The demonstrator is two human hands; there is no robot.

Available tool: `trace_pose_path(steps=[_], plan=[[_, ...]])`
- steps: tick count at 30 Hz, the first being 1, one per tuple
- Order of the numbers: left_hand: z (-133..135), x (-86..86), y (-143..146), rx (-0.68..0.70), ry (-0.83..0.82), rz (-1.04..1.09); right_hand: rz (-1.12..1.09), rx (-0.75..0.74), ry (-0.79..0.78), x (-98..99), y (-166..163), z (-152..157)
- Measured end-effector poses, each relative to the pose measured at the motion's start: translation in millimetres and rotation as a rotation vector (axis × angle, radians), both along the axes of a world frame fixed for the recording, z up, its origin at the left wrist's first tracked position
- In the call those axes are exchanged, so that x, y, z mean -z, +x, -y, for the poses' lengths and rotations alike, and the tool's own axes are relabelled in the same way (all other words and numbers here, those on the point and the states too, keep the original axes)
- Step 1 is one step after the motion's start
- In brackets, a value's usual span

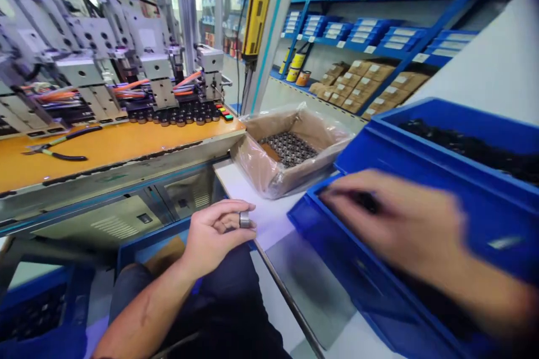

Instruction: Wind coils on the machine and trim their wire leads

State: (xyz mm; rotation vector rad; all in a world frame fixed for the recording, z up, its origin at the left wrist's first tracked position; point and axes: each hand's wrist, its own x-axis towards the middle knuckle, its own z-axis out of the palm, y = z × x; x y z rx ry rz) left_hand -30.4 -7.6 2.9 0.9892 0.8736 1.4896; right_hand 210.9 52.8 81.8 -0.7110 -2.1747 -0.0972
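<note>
Seated person at the white bench, lap below its near edge. Left hand hovers just off that edge, fingers curled shut round a small metal ring, pinched at thumb and forefinger with the bore facing up, presumably so it can be checked or passed on. Right hand is motion-blurred, reaching into the near blue bin on the right of the bench; fingertips sit by a dark part inside, but whether the hand is closed on it I cannot tell. A second blue bin stands just behind the first, holding dark parts. At the far end of the bench, a plastic-lined cardboard box of small dark parts, open at the top, within reach. Left of the bench, an orange-topped machine table carries pliers. Beyond the bench, shelves of blue boxes.
</note>
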Motion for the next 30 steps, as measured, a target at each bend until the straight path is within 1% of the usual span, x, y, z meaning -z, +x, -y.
trace_pose_path(steps=[1,2,4,5,7,12,15,18,20,22,30], plan=[[2,-1.3,3,0.015,0.006,-0.029,0.008,-0.024,0.0,13.3,-6,12],[3,-1.8,7,0.031,0.01,-0.061,-0.006,-0.081,-0.003,26.1,-13,22],[6,-0.9,13,0.054,0.023,-0.121,-0.023,-0.176,0.035,46.4,-24,32],[7,0.1,16,0.062,0.033,-0.144,-0.021,-0.214,0.058,53.0,-27,33],[9,2.6,23,0.083,0.056,-0.156,0.006,-0.259,0.095,59.5,-28,31],[8,7.2,37,0.144,0.075,-0.13,0.065,-0.275,0.125,59.3,-16,25],[7,9.3,40,0.124,0.142,-0.146,0.111,-0.318,0.16,57.8,-13,25],[6,10.3,39,0.092,0.203,-0.116,0.086,-0.311,0.129,55.9,-12,26],[6,10.2,38,0.085,0.198,-0.09,0.037,-0.278,0.077,55.3,-11,26],[7,9.6,38,0.093,0.175,-0.076,0.018,-0.272,0.057,55.7,-10,27],[8,6.9,38,0.168,0.094,0.003,0.074,-0.239,0.118,56.3,-9,29]])
